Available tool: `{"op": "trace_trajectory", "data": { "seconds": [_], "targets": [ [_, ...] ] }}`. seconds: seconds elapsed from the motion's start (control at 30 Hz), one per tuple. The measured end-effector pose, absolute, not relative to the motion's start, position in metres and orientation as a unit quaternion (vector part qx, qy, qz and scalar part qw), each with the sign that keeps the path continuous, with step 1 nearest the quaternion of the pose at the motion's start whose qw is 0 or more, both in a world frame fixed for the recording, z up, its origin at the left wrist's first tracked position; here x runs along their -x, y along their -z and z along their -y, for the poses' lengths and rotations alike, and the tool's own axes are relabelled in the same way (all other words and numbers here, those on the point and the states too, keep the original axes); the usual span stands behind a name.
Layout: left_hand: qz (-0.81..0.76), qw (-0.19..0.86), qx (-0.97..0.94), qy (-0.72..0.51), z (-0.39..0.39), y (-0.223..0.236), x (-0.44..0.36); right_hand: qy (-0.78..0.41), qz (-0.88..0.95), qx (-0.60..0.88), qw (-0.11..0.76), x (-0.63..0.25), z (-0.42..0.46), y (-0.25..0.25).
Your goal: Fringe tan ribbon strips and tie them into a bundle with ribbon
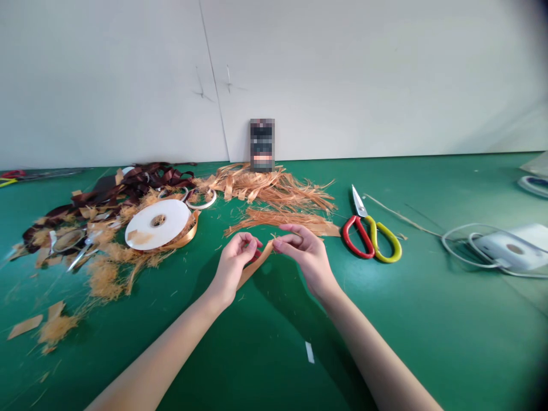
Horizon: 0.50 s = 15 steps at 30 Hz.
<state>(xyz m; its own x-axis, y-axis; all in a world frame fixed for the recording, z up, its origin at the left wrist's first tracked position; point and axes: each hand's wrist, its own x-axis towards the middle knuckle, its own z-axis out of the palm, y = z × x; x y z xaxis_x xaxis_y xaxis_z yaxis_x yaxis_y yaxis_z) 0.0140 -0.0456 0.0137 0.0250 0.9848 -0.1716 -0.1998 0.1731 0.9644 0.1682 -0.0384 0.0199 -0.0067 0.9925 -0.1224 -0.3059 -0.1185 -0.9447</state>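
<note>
A short length of tan satin ribbon [258,262] stretches between my two hands, its upper end frayed into fine threads. My right hand [306,254] pinches that frayed end between thumb and fingertips. Around the lower stretch, my left hand [235,261] is closed with its fingers curled; part of the ribbon is hidden behind it. Just beyond my hands lies a row of fringed ribbon pieces [291,220], and a larger pile of them [265,185] is farther back. Scissors [370,231] with one red and one yellow handle rest right of my right hand, blades slightly apart.
A white ribbon spool [158,224] sits at left among loose threads [105,277] and dark brown ribbon [145,180]. A phone [262,145] leans on the white wall. At right is a white device [516,247] with a cable. A white scrap [310,353] lies on the green table [240,365].
</note>
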Motion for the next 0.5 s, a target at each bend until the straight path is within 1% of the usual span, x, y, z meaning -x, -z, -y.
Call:
{"op": "trace_trajectory", "data": {
  "seconds": [0.13, 0.33, 0.5],
  "targets": [
    [-0.481, 0.606, -0.399, -0.492, 0.0473, -0.0183, -0.0172, -0.596, 0.396, 0.451, 0.534, -0.1682, 0.0381, -0.0174],
    [-0.471, 0.591, -0.431, -0.492, 0.0471, -0.0195, -0.0171, -0.614, 0.403, 0.434, 0.522, -0.1659, 0.0396, -0.0185],
    [-0.421, 0.672, -0.357, -0.494, 0.0477, -0.0188, -0.0159, -0.635, 0.383, 0.422, 0.521, -0.1654, 0.0406, -0.0236]
  ]
}}
